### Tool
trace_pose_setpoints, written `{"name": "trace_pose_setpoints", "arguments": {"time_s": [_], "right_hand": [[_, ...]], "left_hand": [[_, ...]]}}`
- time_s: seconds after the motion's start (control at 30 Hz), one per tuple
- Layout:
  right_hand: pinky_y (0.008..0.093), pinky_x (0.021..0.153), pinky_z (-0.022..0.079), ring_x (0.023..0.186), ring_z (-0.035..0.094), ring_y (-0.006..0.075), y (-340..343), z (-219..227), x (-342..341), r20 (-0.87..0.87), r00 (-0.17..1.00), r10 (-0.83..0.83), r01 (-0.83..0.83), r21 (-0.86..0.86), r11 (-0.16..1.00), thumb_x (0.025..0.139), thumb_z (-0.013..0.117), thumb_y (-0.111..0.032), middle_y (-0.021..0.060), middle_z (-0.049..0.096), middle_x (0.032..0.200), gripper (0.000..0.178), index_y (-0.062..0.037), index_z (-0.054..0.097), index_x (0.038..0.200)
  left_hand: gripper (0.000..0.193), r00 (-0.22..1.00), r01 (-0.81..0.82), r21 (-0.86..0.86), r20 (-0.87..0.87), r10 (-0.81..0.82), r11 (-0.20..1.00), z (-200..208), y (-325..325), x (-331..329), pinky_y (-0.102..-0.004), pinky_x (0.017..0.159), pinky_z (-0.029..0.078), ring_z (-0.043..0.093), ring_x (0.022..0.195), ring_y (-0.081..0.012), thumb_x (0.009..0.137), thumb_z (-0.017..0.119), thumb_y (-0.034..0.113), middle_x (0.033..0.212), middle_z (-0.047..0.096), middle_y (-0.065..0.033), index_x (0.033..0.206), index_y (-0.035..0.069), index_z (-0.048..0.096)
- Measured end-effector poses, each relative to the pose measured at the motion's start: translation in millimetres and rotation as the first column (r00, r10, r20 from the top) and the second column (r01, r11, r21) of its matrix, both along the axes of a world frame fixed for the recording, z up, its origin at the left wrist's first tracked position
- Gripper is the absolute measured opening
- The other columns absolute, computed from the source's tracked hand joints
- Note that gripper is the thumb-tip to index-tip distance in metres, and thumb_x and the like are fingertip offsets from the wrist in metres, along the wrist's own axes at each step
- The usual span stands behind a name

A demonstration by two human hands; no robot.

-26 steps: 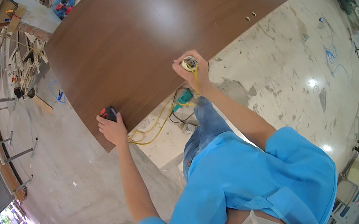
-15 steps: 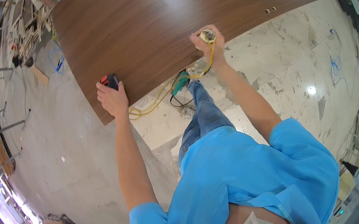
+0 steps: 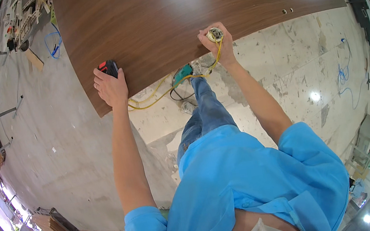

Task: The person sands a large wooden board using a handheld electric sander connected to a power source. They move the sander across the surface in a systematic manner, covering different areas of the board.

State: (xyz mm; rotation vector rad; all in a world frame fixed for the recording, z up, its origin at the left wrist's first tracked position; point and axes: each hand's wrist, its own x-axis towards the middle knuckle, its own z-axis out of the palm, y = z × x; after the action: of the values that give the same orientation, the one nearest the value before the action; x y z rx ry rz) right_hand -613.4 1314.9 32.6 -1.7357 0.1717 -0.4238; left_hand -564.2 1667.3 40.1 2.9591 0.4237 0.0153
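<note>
Brown board [image 3: 141,17], scuffed floor [image 3: 288,57], left hand [image 3: 111,88] gripping black-red device [image 3: 110,67], near-left corner, right hand [image 3: 224,48] gripping corded tool [image 3: 215,34], near edge.

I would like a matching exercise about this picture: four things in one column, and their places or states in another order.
1. black-and-red object
2. round whitish object
3. green tool
4. brown panel

A. next to a shoe
B. in the right hand
C. has two small holes
D. in the left hand

Pairs: 1-D, 2-B, 3-A, 4-C

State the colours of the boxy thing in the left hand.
The boxy thing is black and red, clearest in the head view.
</note>
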Motion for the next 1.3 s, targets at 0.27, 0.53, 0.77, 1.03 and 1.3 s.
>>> {"name": "trace_pose_setpoints", "arguments": {"time_s": [0.27, 0.53, 0.77, 1.03, 1.3], "right_hand": [[0.0364, 0.096, 0.058, 0.099, 0.075, 0.0201, -1.0, 1.7, -6.1, -0.023, 0.999, 0.046, -0.047, -0.055, 0.997, 0.093, 0.079, -0.004, 0.0068, 0.074, 0.095, 0.019, -0.0034, 0.062, 0.1], [0.0348, 0.095, 0.057, 0.096, 0.073, 0.0169, -6.0, 12.3, 22.2, 0.048, 0.999, -0.002, -0.005, 0.142, 0.99, 0.092, 0.081, -0.005, 0.0071, 0.074, 0.095, 0.02, -0.0037, 0.062, 0.1], [0.0323, 0.094, 0.056, 0.097, 0.072, 0.0154, -3.5, 9.7, 31.9, -0.028, 0.999, 0.015, -0.017, -0.062, 0.998, 0.092, 0.081, -0.005, 0.0062, 0.075, 0.095, 0.02, -0.0043, 0.062, 0.099], [0.0322, 0.093, 0.056, 0.095, 0.072, 0.0154, -3.6, 10.6, 53.0, 0.017, 0.999, 0.048, -0.048, -0.032, 0.998, 0.092, 0.082, -0.005, 0.0067, 0.075, 0.093, 0.02, -0.0038, 0.062, 0.098], [0.0293, 0.081, 0.056, 0.087, 0.07, 0.013, -7.7, 3.7, 80.7, 0.079, 0.996, 0.042, -0.046, 0.053, 0.998, 0.088, 0.085, -0.012, 0.0053, 0.075, 0.094, 0.024, -0.0057, 0.064, 0.099]], "left_hand": [[0.094, 1.0, -0.017, 0.002, 0.0, 0.017, 1.0, 3.3, -3.7, 6.5, -0.0533, 0.102, 0.051, 0.056, 0.128, -0.0417, 0.09, 0.08, 0.045, 0.135, 0.057, -0.0227, 0.156, 0.001, 0.031], [0.093, 1.0, 0.0, 0.019, 0.001, 0.0, 1.0, 4.0, -4.3, 11.3, -0.0532, 0.101, 0.052, 0.056, 0.128, -0.0424, 0.09, 0.08, 0.044, 0.134, 0.058, -0.023, 0.155, 0.0, 0.032], [0.092, 1.0, -0.006, 0.015, 0.006, 0.006, 1.0, 4.1, -2.4, 18.0, -0.0531, 0.102, 0.052, 0.057, 0.128, -0.0432, 0.09, 0.08, 0.045, 0.134, 0.058, -0.0236, 0.155, 0.0, 0.033], [0.091, 1.0, -0.009, 0.033, 0.017, 0.009, 0.999, 2.3, -6.2, 33.8, -0.0532, 0.101, 0.052, 0.057, 0.128, -0.0429, 0.09, 0.08, 0.046, 0.134, 0.058, -0.0231, 0.154, 0.001, 0.034], [0.091, 1.0, -0.001, 0.03, 0.016, 0.001, 1.0, 1.9, -7.3, 57.1, -0.0521, 0.101, 0.052, 0.057, 0.127, -0.042, 0.09, 0.08, 0.046, 0.135, 0.058, -0.0225, 0.154, 0.001, 0.035]]}}
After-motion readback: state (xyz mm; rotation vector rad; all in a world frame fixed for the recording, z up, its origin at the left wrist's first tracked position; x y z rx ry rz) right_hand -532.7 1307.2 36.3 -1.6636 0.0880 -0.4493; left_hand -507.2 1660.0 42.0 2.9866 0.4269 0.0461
